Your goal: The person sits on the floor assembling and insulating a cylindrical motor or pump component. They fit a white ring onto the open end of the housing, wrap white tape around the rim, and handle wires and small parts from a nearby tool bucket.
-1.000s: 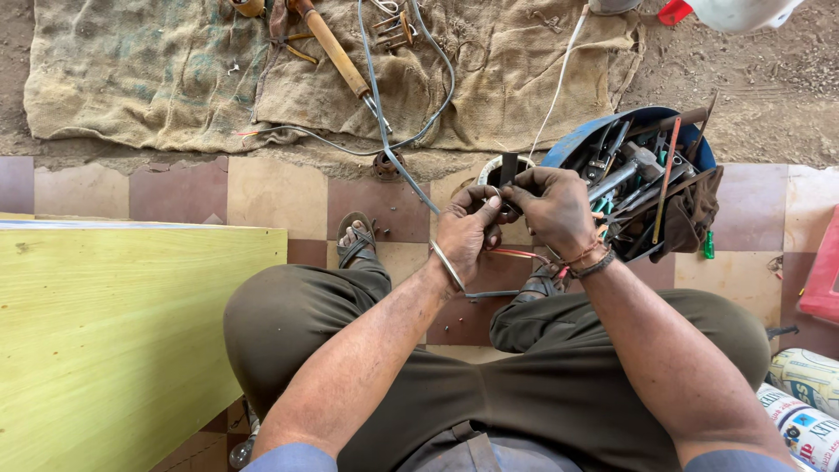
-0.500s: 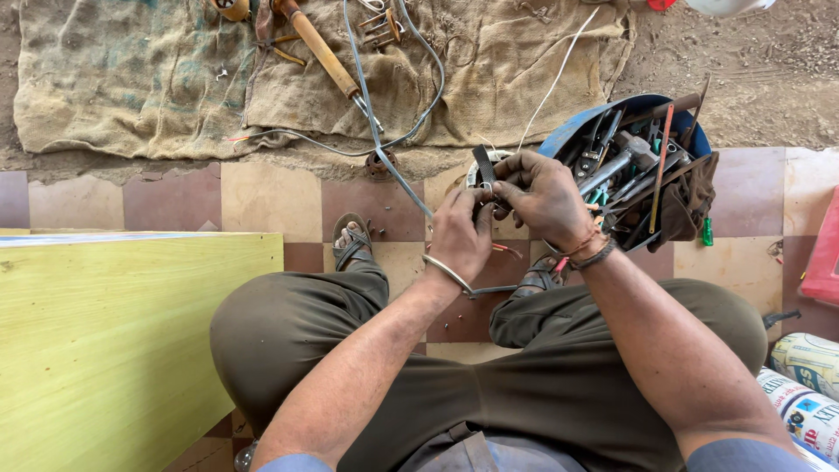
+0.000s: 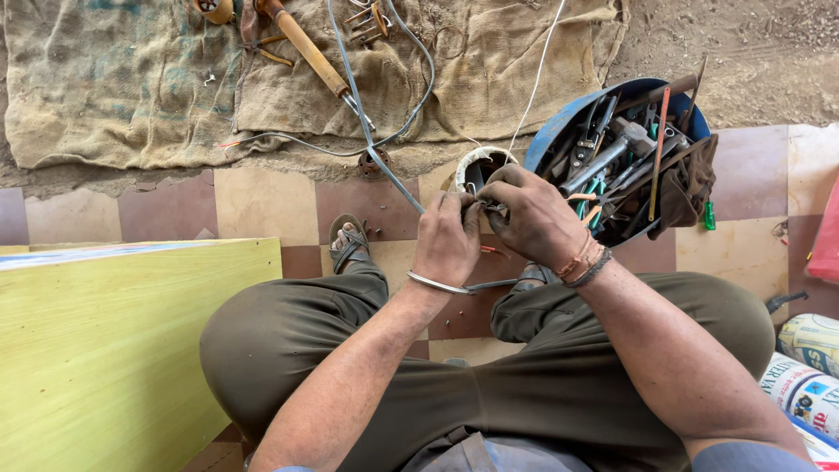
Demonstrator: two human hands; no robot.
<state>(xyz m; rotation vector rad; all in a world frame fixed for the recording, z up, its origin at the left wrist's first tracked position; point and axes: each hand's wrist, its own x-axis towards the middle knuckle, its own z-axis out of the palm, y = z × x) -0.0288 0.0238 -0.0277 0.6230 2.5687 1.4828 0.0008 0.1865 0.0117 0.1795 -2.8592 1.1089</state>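
Head view — left hand (image 3: 447, 240) and right hand (image 3: 533, 225) both pinched shut on a small dark part (image 3: 479, 206) above the round white-rimmed housing (image 3: 479, 168) — one slip and it could drop among the floor screws (image 3: 377, 231).

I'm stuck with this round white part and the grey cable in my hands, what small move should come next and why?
Probably steady the round white part with the right hand while the left hand works the grey cable end in at the fingertips: both hands meet at its rim, and the cable runs straight to them.
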